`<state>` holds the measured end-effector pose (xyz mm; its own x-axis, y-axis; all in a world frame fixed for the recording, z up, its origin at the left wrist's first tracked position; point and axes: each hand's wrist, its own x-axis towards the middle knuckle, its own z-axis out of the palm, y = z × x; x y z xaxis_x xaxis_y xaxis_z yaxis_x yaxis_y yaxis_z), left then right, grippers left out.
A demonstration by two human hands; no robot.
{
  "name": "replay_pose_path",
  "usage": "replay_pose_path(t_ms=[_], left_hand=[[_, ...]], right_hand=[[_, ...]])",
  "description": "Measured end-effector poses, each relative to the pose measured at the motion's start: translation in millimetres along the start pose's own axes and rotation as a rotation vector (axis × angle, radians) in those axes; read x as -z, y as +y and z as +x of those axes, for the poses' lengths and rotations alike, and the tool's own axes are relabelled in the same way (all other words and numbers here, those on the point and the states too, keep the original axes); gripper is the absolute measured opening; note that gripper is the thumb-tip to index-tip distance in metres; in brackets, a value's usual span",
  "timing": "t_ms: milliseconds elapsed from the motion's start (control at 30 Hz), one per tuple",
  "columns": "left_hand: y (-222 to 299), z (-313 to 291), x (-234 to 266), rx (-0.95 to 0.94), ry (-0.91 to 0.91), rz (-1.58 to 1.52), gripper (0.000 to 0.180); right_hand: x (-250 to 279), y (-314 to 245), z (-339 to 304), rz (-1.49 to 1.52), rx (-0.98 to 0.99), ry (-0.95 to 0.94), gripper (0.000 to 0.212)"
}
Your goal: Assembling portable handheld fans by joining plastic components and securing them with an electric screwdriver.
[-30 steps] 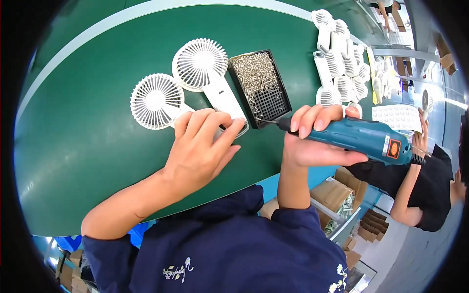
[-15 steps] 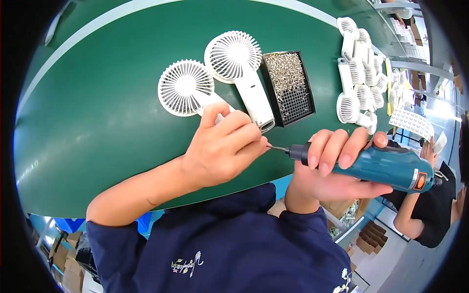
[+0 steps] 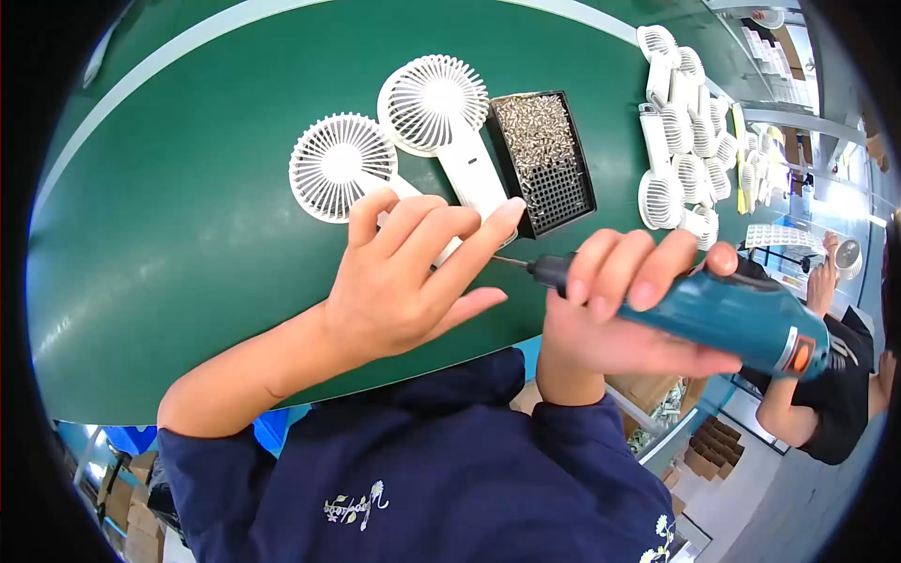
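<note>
— Over the green tabletop (image 3: 202, 178), what are you seeing through the head view?

— I'm watching a nearer white fan (image 3: 345, 167) and, up to its right, a farther white fan (image 3: 449, 127); both are lying with their handles slanting down to the right.

— And the left hand (image 3: 394, 281)?

— It's bending over the nearer white fan's handle and hiding much of it. Its fingers are spreading loosely, thumb standing apart from the index finger; whether any fingertip is touching, I cannot tell.

— What is the right hand (image 3: 615, 310) doing?

— It's clasping a teal electric screwdriver (image 3: 718, 314), which is showing blurred. I'm seeing the bit (image 3: 511, 262) pointing left, its tip sitting near the left index finger; contact I cannot tell.

— What's lying around them?

— A black tray (image 3: 557, 194) is sitting just right of the farther white fan, screws (image 3: 535, 127) covering its upper part. Farther right, a cluster of white fans (image 3: 690, 174) is lying, and beyond it a co-worker in black (image 3: 840, 422) is showing.
</note>
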<state>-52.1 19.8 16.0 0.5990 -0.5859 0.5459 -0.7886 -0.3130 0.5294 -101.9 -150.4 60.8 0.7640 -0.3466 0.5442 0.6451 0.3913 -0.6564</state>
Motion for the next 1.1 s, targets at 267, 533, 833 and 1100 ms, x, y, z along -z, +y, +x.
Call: replay_pose_path(t_ms=[267, 533, 833, 1100], left_hand=[[-6, -7, -2, 0.040, -0.128, 0.052, 0.058], [-7, -6, -3, 0.058, -0.155, 0.020, 0.057], [-6, -3, -3, 0.066, -0.148, 0.038, 0.058], [-5, -3, -6, 0.051, -0.139, 0.047, 0.060]], right_hand=[[-12, 14, -4, -0.062, 0.073, -0.120, 0.086], [-2, 21, -5, -0.110, -0.024, -0.236, 0.084], [0, 10, 0, -0.114, 0.067, -0.220, 0.080], [46, -1, 15, -0.296, 0.238, 0.155, 0.083]])
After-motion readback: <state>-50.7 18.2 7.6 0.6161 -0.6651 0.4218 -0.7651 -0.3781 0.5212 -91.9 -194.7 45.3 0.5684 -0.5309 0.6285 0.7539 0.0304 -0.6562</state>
